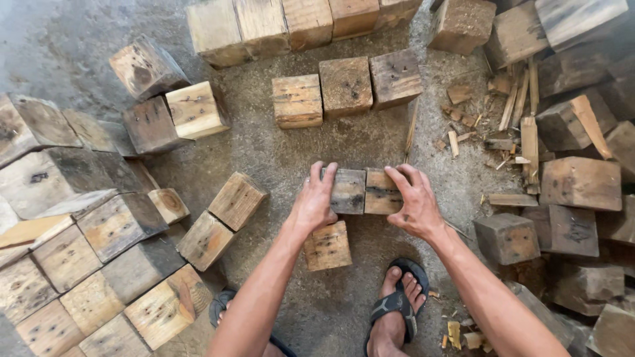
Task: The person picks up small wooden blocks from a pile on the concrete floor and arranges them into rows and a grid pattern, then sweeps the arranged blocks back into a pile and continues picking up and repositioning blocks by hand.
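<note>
Left hand (313, 201) and right hand (413, 201), fingers spread, clamp two grey wooden blocks (364, 192) together on the sawdust floor (317, 145); splinters or protruding nails could likely injure bare palms.

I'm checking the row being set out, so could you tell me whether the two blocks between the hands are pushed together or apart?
Together. The grey block and brown block meet side by side with no gap, left hand and right hand pressing their outer ends.

The left hand (314, 201) hides a third block's face; blocks (582, 20) far beyond the right hand (413, 201) are cropped.
</note>
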Demonstrator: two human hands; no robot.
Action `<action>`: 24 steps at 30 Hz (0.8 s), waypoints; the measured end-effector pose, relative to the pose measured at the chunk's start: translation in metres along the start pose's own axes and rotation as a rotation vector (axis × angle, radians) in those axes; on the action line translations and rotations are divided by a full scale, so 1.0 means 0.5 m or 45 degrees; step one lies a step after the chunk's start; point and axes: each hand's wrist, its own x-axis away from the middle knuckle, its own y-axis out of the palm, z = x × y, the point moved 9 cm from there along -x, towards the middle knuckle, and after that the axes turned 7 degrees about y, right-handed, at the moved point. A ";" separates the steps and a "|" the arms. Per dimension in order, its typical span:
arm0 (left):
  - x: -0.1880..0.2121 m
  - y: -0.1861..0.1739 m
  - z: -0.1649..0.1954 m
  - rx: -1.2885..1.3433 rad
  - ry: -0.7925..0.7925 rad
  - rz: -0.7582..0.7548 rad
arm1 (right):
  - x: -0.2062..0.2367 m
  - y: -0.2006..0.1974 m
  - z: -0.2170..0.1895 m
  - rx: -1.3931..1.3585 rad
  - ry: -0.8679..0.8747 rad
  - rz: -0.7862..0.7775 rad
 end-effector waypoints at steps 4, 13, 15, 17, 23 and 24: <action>-0.001 -0.003 0.000 0.028 -0.043 0.002 | 0.001 0.003 -0.001 -0.007 0.006 -0.025; -0.028 0.029 -0.017 -0.091 -0.030 -0.066 | -0.010 0.052 0.029 0.112 0.097 -0.024; -0.035 0.047 -0.023 -0.139 -0.039 -0.128 | -0.008 0.069 0.025 0.239 0.121 0.007; -0.042 0.056 -0.023 -0.268 -0.015 -0.143 | -0.007 0.074 0.009 0.376 0.088 0.097; -0.035 0.073 -0.017 -0.285 -0.002 -0.172 | -0.011 0.087 -0.015 0.719 0.084 -0.045; -0.033 0.074 -0.016 -0.281 -0.011 -0.182 | -0.012 0.086 -0.015 0.694 0.093 -0.082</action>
